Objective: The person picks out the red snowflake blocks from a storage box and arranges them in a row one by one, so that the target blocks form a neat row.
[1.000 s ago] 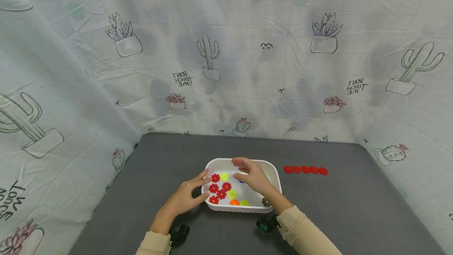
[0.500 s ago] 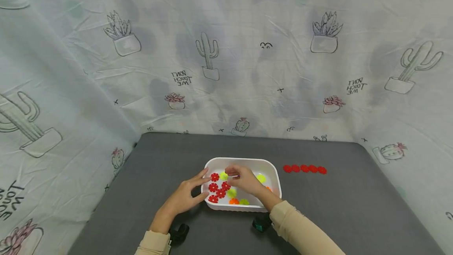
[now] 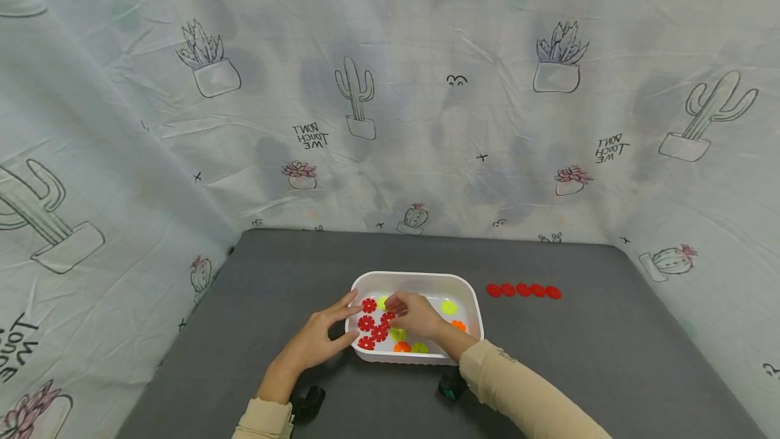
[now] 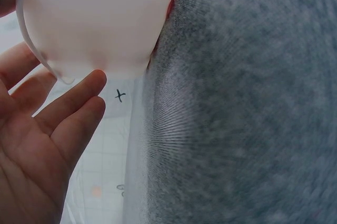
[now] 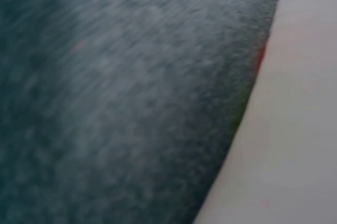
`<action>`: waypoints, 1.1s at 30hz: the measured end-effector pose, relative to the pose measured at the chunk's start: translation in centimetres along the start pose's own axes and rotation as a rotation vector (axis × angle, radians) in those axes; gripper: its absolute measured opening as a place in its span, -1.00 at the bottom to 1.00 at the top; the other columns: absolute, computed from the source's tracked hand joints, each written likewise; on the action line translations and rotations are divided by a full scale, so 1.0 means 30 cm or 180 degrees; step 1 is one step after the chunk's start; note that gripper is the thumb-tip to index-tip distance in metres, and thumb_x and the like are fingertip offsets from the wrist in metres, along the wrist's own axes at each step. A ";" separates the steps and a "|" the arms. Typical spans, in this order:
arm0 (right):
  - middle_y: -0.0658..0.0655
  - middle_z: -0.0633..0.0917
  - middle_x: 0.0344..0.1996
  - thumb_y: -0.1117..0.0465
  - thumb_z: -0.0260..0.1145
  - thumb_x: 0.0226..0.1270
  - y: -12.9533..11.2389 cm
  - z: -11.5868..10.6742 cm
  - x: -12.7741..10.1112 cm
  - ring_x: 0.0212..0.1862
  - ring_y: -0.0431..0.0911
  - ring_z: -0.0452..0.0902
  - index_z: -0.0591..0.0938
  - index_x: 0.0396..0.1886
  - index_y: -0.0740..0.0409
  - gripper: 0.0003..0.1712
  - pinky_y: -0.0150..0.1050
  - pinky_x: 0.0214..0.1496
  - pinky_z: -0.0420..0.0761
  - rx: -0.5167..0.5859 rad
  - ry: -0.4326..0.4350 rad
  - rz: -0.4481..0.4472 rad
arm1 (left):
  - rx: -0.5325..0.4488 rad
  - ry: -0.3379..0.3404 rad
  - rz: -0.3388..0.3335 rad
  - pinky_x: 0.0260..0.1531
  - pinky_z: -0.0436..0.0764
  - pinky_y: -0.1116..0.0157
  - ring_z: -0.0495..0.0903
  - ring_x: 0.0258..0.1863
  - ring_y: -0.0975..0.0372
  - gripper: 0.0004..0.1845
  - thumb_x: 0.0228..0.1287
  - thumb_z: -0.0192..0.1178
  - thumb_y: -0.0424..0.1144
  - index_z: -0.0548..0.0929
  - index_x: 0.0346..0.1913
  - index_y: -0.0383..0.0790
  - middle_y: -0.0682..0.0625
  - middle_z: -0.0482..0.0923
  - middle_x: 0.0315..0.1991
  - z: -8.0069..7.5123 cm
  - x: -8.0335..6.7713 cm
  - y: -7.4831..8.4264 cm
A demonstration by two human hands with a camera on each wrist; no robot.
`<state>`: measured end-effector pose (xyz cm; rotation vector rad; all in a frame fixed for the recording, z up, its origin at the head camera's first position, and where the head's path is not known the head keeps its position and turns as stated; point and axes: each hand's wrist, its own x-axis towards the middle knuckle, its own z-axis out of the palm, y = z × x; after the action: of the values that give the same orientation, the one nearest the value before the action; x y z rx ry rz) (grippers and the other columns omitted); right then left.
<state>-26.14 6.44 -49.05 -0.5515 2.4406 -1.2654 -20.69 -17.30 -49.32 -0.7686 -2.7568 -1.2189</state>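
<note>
A white tray (image 3: 420, 277) sits on the grey table (image 3: 609, 358) and holds several flower-shaped discs. Red discs (image 3: 367, 322) lie at its left, yellow-green (image 3: 449, 307) and orange (image 3: 458, 325) ones further right. My left hand (image 3: 353, 317) rests with straight fingers against the tray's left wall; the left wrist view shows the open palm (image 4: 68, 103) beside the tray (image 4: 95, 19). My right hand (image 3: 393, 305) is inside the tray, its fingers bunched and curled down onto the red discs. Whether they pinch one is hidden. The right wrist view is blurred and shows no hand.
A row of several red discs (image 3: 523, 290) lies on the table to the right of the tray. Cactus-print cloth (image 3: 365, 120) walls the table at the back and on both sides. Bare grey table surrounds the tray.
My right hand has moved left and down from above the tray's middle onto the red discs, with its fingers closing together. The left hand has stayed on the tray.
</note>
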 end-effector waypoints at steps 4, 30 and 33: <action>0.07 0.67 -0.13 0.33 0.40 0.13 0.007 0.008 0.003 -0.10 -0.06 0.56 0.58 -0.06 0.20 -0.65 -0.08 0.10 0.57 -0.0094 0.0041 -0.0022 | 0.0002 0.0021 0.0005 0.21 0.35 -0.12 0.27 0.37 0.06 -0.48 0.23 0.24 -0.07 0.53 0.24 -0.17 -0.01 0.19 0.44 -0.001 -0.001 0.003; 0.00 0.57 -0.26 0.33 0.41 0.12 0.002 0.033 0.012 -0.21 -0.15 0.46 0.53 -0.12 0.12 -0.67 -0.20 0.05 0.58 -0.0459 0.0128 0.0047 | 0.0052 0.0078 0.0038 0.20 0.37 -0.11 0.28 0.36 0.07 -0.48 0.22 0.24 -0.09 0.53 0.23 -0.16 0.02 0.19 0.44 0.002 -0.004 0.001; -0.01 0.57 -0.27 0.33 0.41 0.12 0.004 0.035 0.016 -0.22 -0.14 0.45 0.53 -0.13 0.12 -0.68 -0.21 0.02 0.58 -0.0461 0.0134 0.0042 | 0.0047 0.0064 0.0024 0.20 0.37 -0.12 0.27 0.37 0.06 -0.47 0.23 0.23 -0.05 0.52 0.24 -0.16 0.02 0.18 0.44 0.000 -0.003 0.003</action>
<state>-26.10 5.54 -49.78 -0.5509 2.5810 -1.1118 -20.56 -17.29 -49.28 -0.7606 -2.7411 -1.1967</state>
